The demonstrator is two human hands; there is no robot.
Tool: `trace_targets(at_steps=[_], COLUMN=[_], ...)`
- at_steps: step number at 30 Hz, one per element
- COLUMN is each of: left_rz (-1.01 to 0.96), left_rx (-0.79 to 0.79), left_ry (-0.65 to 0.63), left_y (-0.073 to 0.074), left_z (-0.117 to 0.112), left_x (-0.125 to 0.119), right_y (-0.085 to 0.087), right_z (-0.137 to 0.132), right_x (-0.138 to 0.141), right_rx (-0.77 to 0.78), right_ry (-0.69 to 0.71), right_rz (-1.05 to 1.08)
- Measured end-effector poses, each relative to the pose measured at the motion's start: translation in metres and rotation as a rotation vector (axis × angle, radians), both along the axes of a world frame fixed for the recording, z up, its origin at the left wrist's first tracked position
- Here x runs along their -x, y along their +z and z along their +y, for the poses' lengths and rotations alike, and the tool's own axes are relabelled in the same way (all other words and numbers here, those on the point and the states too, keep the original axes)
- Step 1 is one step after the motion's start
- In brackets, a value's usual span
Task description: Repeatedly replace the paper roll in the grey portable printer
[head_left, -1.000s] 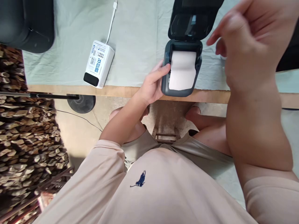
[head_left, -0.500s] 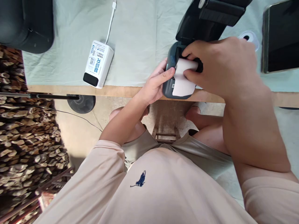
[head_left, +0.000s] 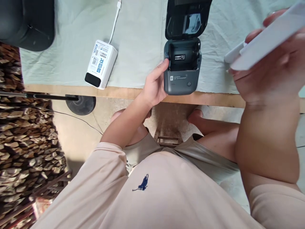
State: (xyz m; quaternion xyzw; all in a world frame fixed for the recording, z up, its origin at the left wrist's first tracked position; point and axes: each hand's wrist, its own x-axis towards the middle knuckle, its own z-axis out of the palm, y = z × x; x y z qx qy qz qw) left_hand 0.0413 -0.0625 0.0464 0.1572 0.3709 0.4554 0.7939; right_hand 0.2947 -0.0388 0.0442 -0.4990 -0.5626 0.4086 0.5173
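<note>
On the cloth at the table's front edge stands a small dark grey label printer (head_left: 182, 82). Its black lid (head_left: 187, 20) is swung up and back, and the roll bay shows bare inside. My left hand (head_left: 156, 84) grips the printer's left side, thumb near the bay's rim. Off to the right, my right hand (head_left: 269, 76) is raised, palm turned up and somewhat blurred. It holds a white paper roll (head_left: 267, 44), whose loose strip lies across the fingers and hides part of them.
A white power bank (head_left: 101, 65) with a short white cable (head_left: 115, 22) lies on the pale green cloth (head_left: 140, 41), left of the printer. At the far left is a black padded object (head_left: 28, 25). Below the wooden table edge (head_left: 111, 91) are a round black base (head_left: 81, 105) and stacked firewood (head_left: 28, 143).
My right hand has taken the paper roll out of the printer and carried it right, turning palm up. The printer is now more upright to my view, still in my left hand.
</note>
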Motion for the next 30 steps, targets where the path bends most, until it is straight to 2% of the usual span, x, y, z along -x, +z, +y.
trace_targets(at_steps=[3, 5, 7, 11, 15, 21, 25, 27, 30], left_rz=[-0.016, 0.013, 0.057, 0.025, 0.007, 0.0, 0.008, 0.014, -0.003], left_rx=[0.007, 0.014, 0.022, 0.027, 0.073, 0.048, 0.06, 0.08, 0.065], left_ry=[-0.014, -0.004, 0.02, 0.039, 0.049, 0.024, 0.048, 0.07, 0.042], left_y=[-0.002, -0.004, -0.006, -0.005, -0.003, -0.007, -0.004, -0.001, -0.002], left_z=[0.001, 0.002, 0.002, 0.003, 0.002, 0.002, 0.002, 0.002, 0.003], left_x=[-0.001, -0.001, -0.002, -0.002, -0.002, -0.001, -0.002, -0.003, -0.002], right_y=[-0.025, -0.036, -0.04, -0.034, -0.029, -0.038, -0.025, -0.016, -0.013], right_z=[-0.002, -0.008, -0.014, -0.024, -0.03, -0.029, -0.035, -0.039, -0.038], right_x=[0.006, 0.013, 0.016, 0.01, 0.004, 0.011, 0.01, 0.001, -0.022], right_rx=[-0.073, -0.072, -0.049, -0.1, -0.041, 0.049, -0.027, -0.14, -0.355], right_ry=[-0.186, -0.208, -0.156, -0.066, -0.02, -0.005, 0.038, -0.06, -0.384], right_rz=[0.236, 0.198, 0.097, -0.237, -0.602, -0.606, -0.596, -0.555, -0.503])
